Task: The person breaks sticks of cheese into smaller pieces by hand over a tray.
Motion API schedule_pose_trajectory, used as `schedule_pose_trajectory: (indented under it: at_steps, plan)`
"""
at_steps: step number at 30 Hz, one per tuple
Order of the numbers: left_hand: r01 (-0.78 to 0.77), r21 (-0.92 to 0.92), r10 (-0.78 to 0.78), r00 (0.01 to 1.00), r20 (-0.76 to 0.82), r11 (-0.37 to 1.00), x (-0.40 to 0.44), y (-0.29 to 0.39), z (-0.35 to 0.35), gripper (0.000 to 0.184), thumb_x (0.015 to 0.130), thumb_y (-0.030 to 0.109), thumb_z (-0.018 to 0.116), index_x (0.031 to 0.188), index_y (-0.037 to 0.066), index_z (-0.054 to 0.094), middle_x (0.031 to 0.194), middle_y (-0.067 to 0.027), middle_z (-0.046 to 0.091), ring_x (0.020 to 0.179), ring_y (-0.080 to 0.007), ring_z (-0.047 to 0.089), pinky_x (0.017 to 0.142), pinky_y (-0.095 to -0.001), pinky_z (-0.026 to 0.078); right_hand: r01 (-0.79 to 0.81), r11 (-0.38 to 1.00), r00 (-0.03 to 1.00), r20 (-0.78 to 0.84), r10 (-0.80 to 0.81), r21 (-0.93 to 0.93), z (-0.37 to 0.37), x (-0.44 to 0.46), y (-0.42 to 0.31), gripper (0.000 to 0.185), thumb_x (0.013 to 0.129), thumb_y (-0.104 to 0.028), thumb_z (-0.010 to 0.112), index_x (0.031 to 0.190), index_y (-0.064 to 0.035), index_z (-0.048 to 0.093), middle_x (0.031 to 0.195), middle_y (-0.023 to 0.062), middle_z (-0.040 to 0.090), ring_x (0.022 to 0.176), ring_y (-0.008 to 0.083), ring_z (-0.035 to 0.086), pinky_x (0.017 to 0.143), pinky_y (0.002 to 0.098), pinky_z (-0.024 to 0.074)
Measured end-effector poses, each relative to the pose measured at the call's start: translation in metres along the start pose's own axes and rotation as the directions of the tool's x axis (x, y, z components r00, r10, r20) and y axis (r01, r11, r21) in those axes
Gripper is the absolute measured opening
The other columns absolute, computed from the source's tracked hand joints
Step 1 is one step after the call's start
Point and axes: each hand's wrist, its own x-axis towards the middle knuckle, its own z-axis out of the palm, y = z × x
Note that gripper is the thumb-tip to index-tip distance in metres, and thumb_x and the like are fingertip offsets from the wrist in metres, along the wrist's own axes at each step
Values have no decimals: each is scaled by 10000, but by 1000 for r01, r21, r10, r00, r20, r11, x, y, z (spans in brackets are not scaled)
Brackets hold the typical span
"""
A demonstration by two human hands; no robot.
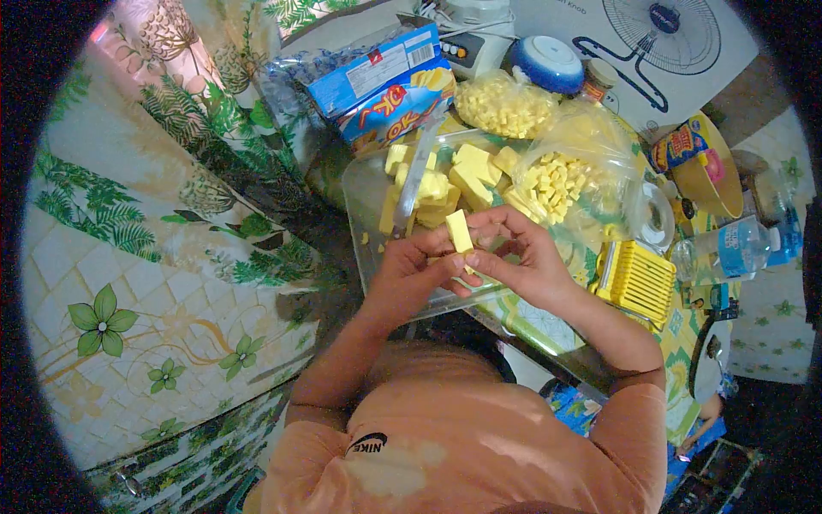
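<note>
A small yellow stick of cheese [460,231] stands up between my fingers, close over the front of a clear plastic tray [356,224]. My left hand [417,270] pinches it from one side, its fingertips meeting those of my right hand [519,254], which closes on it from the other. Larger cheese blocks [471,174] lie in the tray just beyond my hands. A knife [414,182] rests across them, blade showing. Right of the blocks, an open plastic bag [591,141] contains many small cheese cubes [555,187].
A yellow slotted slicer [636,278] lies to the right, near a water bottle [735,247] and a roll of tape [655,214]. Behind the tray stand a blue box [381,86], another bag of cubes [505,104] and a blue bowl [548,64]. Patterned curtains [197,154] hang at left.
</note>
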Motion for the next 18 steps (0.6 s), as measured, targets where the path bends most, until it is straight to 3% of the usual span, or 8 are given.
schedule_pose_trajectory:
  at_steps: [3, 8, 12, 15, 18]
  plan:
    - [-2, 14, 3, 1000, -11, 1000, -2, -1, 1, 443, 858, 117, 562, 1259, -7, 421, 1059, -104, 600, 805, -168, 625, 647, -275, 533, 28, 998, 1000, -15, -27, 49, 1, -1, 5, 359, 801, -141, 662, 1114, -71, 500, 960, 3, 590, 804, 68, 550, 633, 222, 438]
    - [-26, -26, 26, 999, -31, 999, -3, 1, 3, 505, 856, 126, 571, 1304, 9, 369, 1067, -108, 585, 793, -178, 623, 636, -280, 535, 63, 993, 997, -58, -58, 98, 0, -1, 1, 347, 797, -114, 663, 1098, -60, 499, 951, 8, 596, 855, 77, 561, 709, 228, 448]
    - [-68, 25, 70, 993, -91, 997, -3, -1, -1, 427, 853, 139, 581, 1231, 6, 434, 981, -100, 589, 733, -163, 614, 592, -282, 534, 13, 966, 999, -43, -2, 257, -2, 2, 1, 296, 812, -60, 630, 1080, -45, 504, 962, 24, 594, 878, 86, 563, 789, 251, 449]
    - [-86, 0, 85, 977, -195, 996, -3, -5, -5, 339, 845, 134, 592, 1142, 4, 492, 915, -97, 594, 670, -146, 601, 554, -282, 527, 32, 967, 997, 59, -48, 251, -5, 3, 1, 250, 833, -42, 595, 1068, -42, 511, 958, 30, 587, 861, 90, 569, 756, 254, 472]
    - [-81, -23, 73, 967, -244, 996, -3, 2, -6, 248, 833, 116, 604, 1043, 4, 537, 832, -89, 607, 605, -131, 587, 523, -281, 516, -147, 944, 985, 133, 112, 294, -7, 0, -6, 224, 847, -54, 579, 1062, -43, 518, 946, 32, 581, 836, 91, 576, 694, 241, 489]
